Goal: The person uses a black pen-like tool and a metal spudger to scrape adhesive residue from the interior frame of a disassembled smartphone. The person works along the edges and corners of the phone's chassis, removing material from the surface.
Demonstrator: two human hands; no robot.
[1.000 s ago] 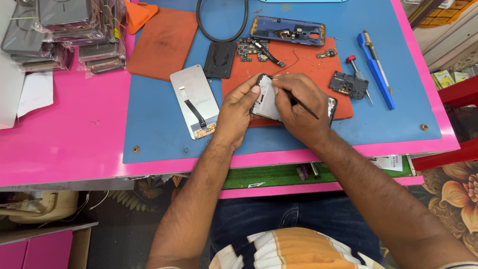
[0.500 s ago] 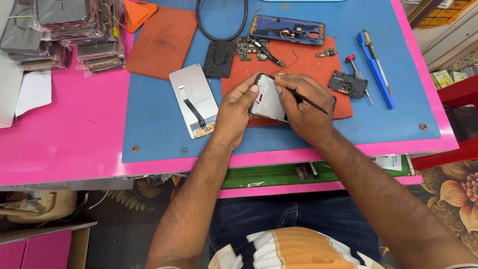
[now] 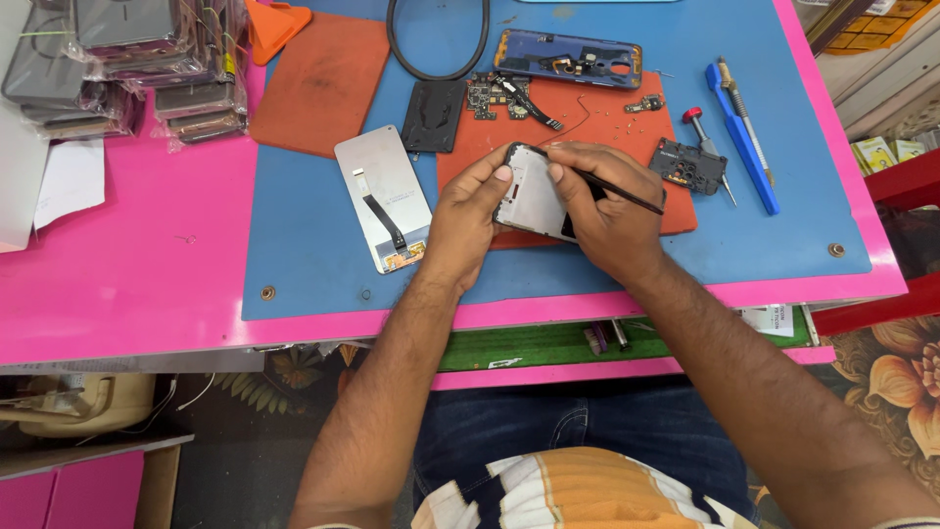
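Our left hand (image 3: 470, 220) pinches the thin, light, fragile phone frame (image 3: 534, 191) by its edges; right hand (image 3: 612, 211) fingers pinch a slim tool (image 3: 617, 191).

On the desk (image 3: 127, 284) lies a work mat (image 3: 313, 255), and on the mat two smaller pads: one (image 3: 318, 83) far left, one (image 3: 587, 127) in the middle. Over the middle pad both hands hold a phone frame (image 3: 534, 191), the left hand (image 3: 470, 216) on its left, the right hand (image 3: 612, 211) on its right with a thin tool (image 3: 627, 196). Left of the hands lies a loose screen panel (image 3: 382, 196). Far of them lies an opened phone body (image 3: 570, 57). Right of the pad lie screwdrivers (image 3: 739, 132). Bagged parts (image 3: 147, 59) are stacked at the far left.
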